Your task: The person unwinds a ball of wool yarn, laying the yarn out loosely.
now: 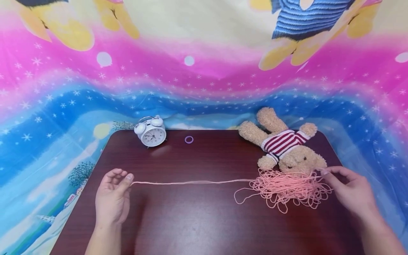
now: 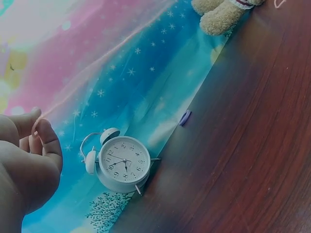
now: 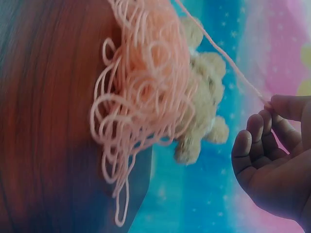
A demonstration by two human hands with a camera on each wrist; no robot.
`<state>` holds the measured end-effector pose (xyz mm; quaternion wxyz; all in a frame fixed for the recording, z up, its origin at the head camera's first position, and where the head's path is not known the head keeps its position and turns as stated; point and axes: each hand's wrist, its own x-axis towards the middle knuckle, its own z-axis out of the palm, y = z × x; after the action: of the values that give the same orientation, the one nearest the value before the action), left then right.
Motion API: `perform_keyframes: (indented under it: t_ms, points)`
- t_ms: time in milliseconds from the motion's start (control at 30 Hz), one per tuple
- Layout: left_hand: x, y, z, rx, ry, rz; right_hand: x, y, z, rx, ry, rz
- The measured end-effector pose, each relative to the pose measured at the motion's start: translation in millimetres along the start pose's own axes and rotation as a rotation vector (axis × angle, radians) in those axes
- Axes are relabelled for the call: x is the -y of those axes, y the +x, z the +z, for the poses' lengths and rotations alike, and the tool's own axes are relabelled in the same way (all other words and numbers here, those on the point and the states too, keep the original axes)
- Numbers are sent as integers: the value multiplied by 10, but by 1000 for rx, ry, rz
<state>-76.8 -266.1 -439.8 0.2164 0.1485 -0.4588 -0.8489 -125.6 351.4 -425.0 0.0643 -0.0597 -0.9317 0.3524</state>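
Note:
A loose heap of pink yarn (image 1: 291, 189) lies on the right part of the table, just in front of a teddy bear's head. My left hand (image 1: 113, 198) pinches one strand of it between thumb and forefinger, and that strand (image 1: 191, 182) runs almost straight across the table to the heap. Beside the heap on the right, my right hand (image 1: 353, 187) pinches another stretch of yarn with thumb and index finger. In the right wrist view this strand (image 3: 218, 49) slants taut from the fingertips, while the heap (image 3: 146, 82) hangs in many loops near the table edge.
The teddy bear (image 1: 287, 145) in a striped shirt lies at the back right, head toward me. A white twin-bell alarm clock (image 1: 153, 136) stands at the back left. Between them is a small purple ring (image 1: 189, 140). A patterned cloth (image 1: 204, 88) hangs behind the dark table (image 1: 191, 226).

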Motion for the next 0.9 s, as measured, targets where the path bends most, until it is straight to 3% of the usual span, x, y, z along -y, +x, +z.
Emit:
perform_keyframes:
  t_ms: [467, 733, 900]
  points:
    - [35, 9, 21, 33, 7, -5, -461, 65, -202, -29, -75, 76]
    - [239, -6, 225, 110, 69, -69, -629, 75, -310, -55, -88, 137]
    - [368, -36, 432, 200, 92, -93, -686, 78, -397, -66, -175, 168]
